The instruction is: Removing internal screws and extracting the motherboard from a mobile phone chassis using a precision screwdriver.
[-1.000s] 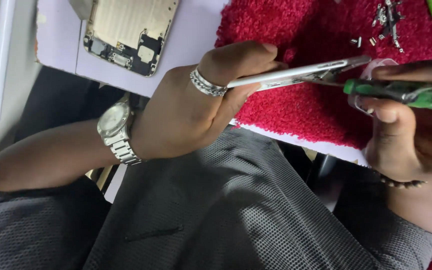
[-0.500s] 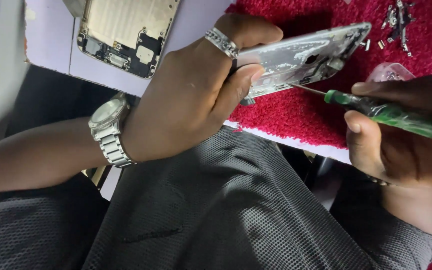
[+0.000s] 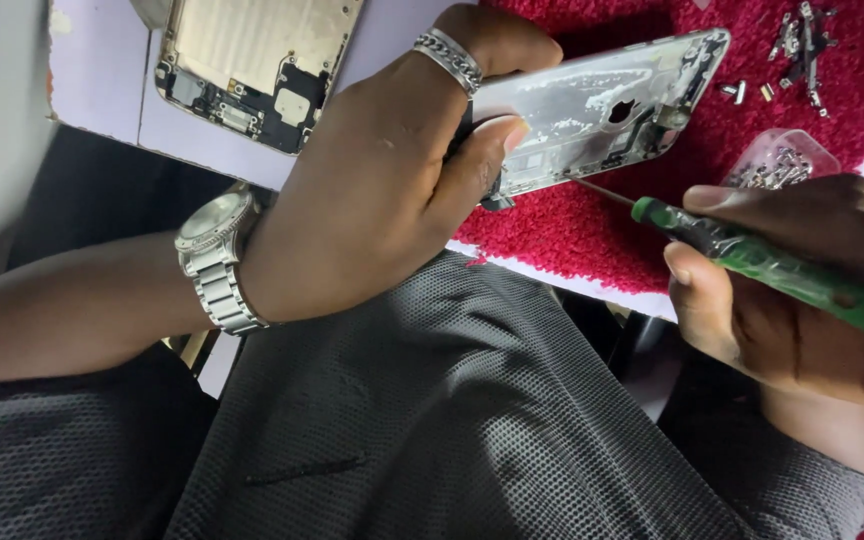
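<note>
A red fluffy mat (image 3: pixel 752 120) covers the bench's far right part. Over its near edge my left hand (image 3: pixel 372 200) grips a silver phone housing (image 3: pixel 602 105), fingers wrapped round its left end, inside facing me. My right hand (image 3: pixel 792 290) is closed round a green screwdriver (image 3: pixel 762 265), tip at the housing's lower edge. A second gold housing (image 3: pixel 252 60) lies at the far left. Loose screws (image 3: pixel 802 40) sit at the mat's far right corner.

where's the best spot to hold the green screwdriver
On the green handle, from the right end, as the right hand does: it is the thick part, and the thin shaft points left at the phone shell held by the left hand.
</note>
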